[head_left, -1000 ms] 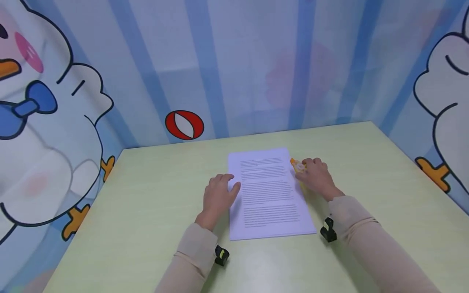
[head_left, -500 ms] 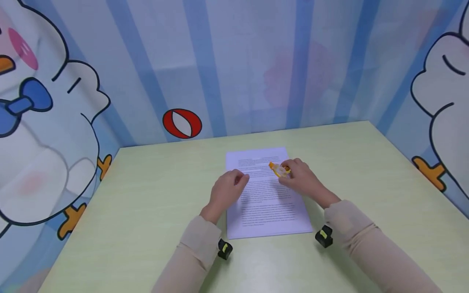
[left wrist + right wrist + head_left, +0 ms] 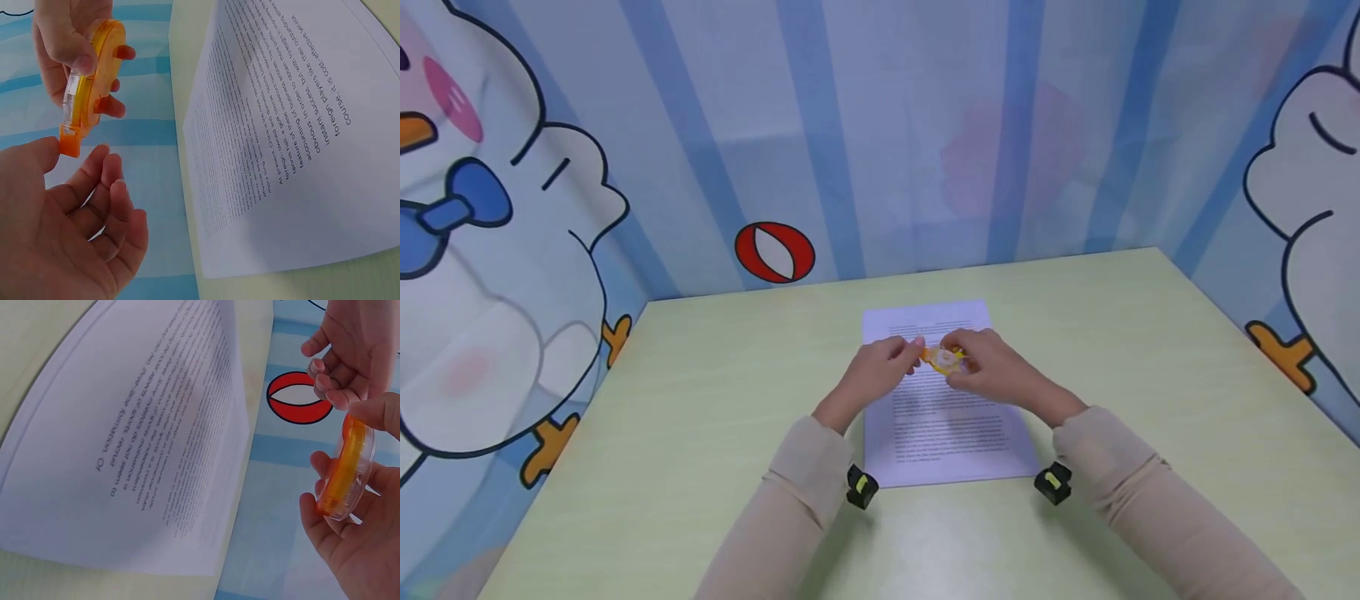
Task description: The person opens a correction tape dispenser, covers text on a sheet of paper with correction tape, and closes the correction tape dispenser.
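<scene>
An orange and clear correction tape dispenser (image 3: 943, 360) is held above the printed sheets (image 3: 955, 446) by my right hand (image 3: 1000, 371), thumb on one side and fingers on the other. In the left wrist view its small orange cap (image 3: 69, 142) points toward my left hand (image 3: 81, 219). The left thumb (image 3: 45, 153) touches or nearly touches that cap. The other left fingers are loosely bent and apart from it. From the right wrist view, the yellow and orange body of the dispenser (image 3: 347, 469) shows between the right thumb and fingers.
The stack of printed paper lies on a pale green table (image 3: 737, 417). A blue striped cloth backdrop (image 3: 910, 150) with cartoon ducks rises behind and beside the table. Small black devices (image 3: 862, 487) sit at both wrists.
My right hand has lifted the correction tape dispenser from beside the paper's right edge and carried it left over the sheets. My left hand has moved right and up to meet its cap.
</scene>
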{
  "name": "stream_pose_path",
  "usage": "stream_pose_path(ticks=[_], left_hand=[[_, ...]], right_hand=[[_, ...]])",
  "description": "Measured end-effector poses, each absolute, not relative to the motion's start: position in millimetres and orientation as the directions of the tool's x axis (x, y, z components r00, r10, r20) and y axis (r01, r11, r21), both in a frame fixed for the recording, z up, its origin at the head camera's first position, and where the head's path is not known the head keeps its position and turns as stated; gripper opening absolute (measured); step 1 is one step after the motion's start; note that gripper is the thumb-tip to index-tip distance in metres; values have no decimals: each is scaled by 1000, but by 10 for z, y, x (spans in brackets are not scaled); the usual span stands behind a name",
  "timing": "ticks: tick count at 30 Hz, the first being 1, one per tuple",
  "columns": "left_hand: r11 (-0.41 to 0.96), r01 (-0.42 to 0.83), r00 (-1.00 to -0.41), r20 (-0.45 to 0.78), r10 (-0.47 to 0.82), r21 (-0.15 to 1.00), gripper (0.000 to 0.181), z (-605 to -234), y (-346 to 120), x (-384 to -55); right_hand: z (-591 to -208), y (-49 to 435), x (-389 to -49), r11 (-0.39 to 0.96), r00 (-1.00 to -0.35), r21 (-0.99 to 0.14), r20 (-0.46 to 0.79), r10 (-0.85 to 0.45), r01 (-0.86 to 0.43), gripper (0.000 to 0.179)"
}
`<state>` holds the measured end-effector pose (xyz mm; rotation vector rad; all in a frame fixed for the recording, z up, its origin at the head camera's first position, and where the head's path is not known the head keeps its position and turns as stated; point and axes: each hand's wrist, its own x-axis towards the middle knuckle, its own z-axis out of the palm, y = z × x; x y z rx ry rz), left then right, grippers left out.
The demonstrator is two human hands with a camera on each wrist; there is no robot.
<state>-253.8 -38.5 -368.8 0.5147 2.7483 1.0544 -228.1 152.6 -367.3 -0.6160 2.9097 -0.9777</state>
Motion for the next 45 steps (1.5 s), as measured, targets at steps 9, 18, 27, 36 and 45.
stream_pose_path(ticks=[9,18,27,36,45], left_hand=[[642,257,-923,-13,384,723,36,-3619,-399,-2565],[588,200,-942,-12,336,784,34,-3573,-358,-2573],[538,213,-935,10,355,816,32,-3545,-313,-2530],[521,267,-924,62,376,811,35,-3555,-287,-2506],[573,285,-919,48,392,768,38,-3654,-268,-2505]], right_hand=[[-3579,1520,-2309,660,-902,-661,64,-426,-358,42],[-3462,1593,-2362,613,-917,-739,16,-399,-280,44],[-3395,1588,-2431,563,-936,-800,-4,-351,-208,53],[-3368,1549,-2448,472,-906,-842,45,-422,-261,39],[-3420,1610,-2482,505,-931,-829,46,-363,-238,35]])
